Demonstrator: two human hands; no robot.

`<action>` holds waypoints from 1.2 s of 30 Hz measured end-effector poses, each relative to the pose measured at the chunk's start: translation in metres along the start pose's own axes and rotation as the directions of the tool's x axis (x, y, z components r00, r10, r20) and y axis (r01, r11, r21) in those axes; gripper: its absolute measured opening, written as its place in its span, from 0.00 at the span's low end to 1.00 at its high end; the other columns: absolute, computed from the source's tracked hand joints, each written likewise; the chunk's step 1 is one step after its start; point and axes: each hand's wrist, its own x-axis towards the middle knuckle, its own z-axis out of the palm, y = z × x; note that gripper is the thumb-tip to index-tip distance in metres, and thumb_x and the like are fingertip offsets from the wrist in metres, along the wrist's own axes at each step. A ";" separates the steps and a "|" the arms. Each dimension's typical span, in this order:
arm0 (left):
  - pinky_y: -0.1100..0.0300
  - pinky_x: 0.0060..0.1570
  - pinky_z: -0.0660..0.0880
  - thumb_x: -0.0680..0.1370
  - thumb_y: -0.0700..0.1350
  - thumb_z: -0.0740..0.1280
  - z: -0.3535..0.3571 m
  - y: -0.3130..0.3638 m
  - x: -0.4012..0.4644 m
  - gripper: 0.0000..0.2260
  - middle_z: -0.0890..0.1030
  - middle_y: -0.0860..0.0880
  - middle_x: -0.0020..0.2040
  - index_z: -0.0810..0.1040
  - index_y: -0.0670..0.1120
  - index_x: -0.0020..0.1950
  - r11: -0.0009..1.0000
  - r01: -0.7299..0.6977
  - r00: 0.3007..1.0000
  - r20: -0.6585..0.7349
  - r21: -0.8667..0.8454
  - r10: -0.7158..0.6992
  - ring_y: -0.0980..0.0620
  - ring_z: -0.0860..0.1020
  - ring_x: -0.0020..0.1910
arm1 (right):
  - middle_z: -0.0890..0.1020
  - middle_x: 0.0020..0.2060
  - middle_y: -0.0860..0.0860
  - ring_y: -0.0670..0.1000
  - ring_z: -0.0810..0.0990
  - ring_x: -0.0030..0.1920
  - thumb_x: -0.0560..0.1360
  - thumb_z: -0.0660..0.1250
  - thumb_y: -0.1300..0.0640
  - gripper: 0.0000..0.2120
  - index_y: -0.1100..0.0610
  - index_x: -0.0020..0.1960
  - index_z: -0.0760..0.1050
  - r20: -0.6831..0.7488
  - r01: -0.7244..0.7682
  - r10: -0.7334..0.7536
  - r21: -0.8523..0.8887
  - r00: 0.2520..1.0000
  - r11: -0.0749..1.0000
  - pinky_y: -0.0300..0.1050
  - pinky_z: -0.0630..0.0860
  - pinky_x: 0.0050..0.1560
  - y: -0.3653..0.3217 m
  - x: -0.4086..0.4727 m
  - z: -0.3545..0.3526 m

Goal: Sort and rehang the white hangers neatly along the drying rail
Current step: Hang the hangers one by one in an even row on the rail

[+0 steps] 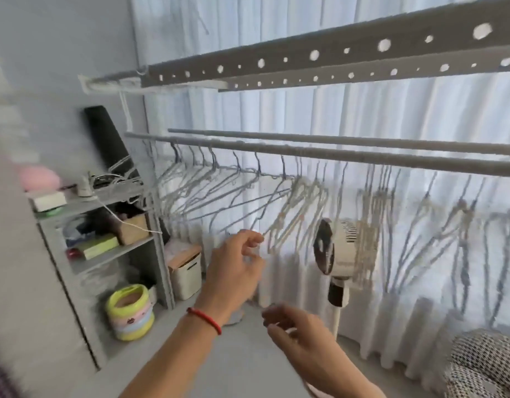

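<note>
1. Step in hand, by judgement: sorting the hangers along the drying rail (305, 152), working at the spread-out group left of the middle.
2. Left hand (236, 265) raised, fingers curled near the lower corner of a slanting white hanger (272, 209); appears to pinch or brush its wire tip, but blur hides whether contact is real. Cannot tell whether grasping or merely reaching.
3. Right hand (294, 326) lower and nearer the body than the left, fingers loosely bent, nothing visibly held; reads as released, though motion blur leaves some doubt.
4. Above and left of the left hand: loose hangers (208, 179) hooked on the rail at uneven gaps, bodies swung at a slant and overlapping. Just right of that grip: a tight bunch (308, 196). Further right: more hangers (420, 208) in ragged clusters.
5. Next move, as judgement: needs a firm hold on one hanger's lower bar, a steadying of its hook, then a slide or lift so hooks face one way with even gaps. Tangled shoulders likely to drag neighbours along.
6. Beyond the bunch, right of both hands: a standing fan (343, 248).
7. Writing: none legible; no brand readable on the fan or on the boxes on the shelf unit (110, 254) left of the grip.
</note>
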 end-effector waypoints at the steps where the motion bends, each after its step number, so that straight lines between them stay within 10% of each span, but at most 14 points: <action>1: 0.63 0.52 0.77 0.76 0.38 0.67 -0.024 -0.023 0.003 0.13 0.81 0.58 0.52 0.79 0.53 0.56 1.000 0.008 1.000 -0.020 0.010 -0.008 0.62 0.78 0.51 | 0.86 0.47 0.41 0.40 0.82 0.48 0.78 0.68 0.56 0.08 0.47 0.55 0.81 -0.043 0.025 -0.024 0.015 0.999 1.000 0.34 0.78 0.50 -0.018 0.019 0.020; 7: 0.55 0.54 0.79 0.75 0.42 0.67 -0.129 -0.123 0.033 0.12 0.81 0.60 0.52 0.79 0.54 0.56 0.996 0.086 0.987 -0.137 0.008 -0.084 0.59 0.80 0.52 | 0.85 0.50 0.43 0.39 0.82 0.48 0.80 0.66 0.57 0.08 0.51 0.57 0.80 -0.201 0.126 -0.104 0.102 0.974 0.987 0.30 0.78 0.43 -0.107 0.129 0.101; 18: 0.71 0.47 0.71 0.79 0.43 0.65 -0.199 -0.245 0.160 0.10 0.79 0.57 0.56 0.77 0.53 0.59 0.990 0.143 0.971 -0.195 0.006 -0.139 0.61 0.76 0.57 | 0.82 0.55 0.40 0.32 0.78 0.52 0.80 0.67 0.54 0.12 0.50 0.62 0.77 -0.232 0.224 -0.181 0.174 0.956 0.959 0.23 0.73 0.46 -0.141 0.322 0.181; 30: 0.73 0.43 0.69 0.78 0.42 0.65 -0.285 -0.381 0.359 0.11 0.81 0.54 0.56 0.79 0.52 0.58 0.966 0.194 0.963 -0.222 0.168 -0.155 0.57 0.78 0.55 | 0.82 0.53 0.38 0.37 0.80 0.54 0.79 0.66 0.54 0.12 0.47 0.61 0.78 -0.256 0.225 -0.173 0.187 0.951 0.956 0.42 0.79 0.60 -0.187 0.510 0.274; 36: 0.59 0.61 0.73 0.78 0.41 0.66 -0.325 -0.455 0.451 0.13 0.80 0.51 0.60 0.79 0.49 0.62 0.970 0.052 0.983 -0.181 0.236 -0.009 0.53 0.77 0.59 | 0.78 0.62 0.41 0.41 0.76 0.62 0.80 0.65 0.52 0.17 0.47 0.69 0.74 -0.333 0.155 -0.141 0.017 0.932 0.988 0.42 0.73 0.67 -0.215 0.613 0.328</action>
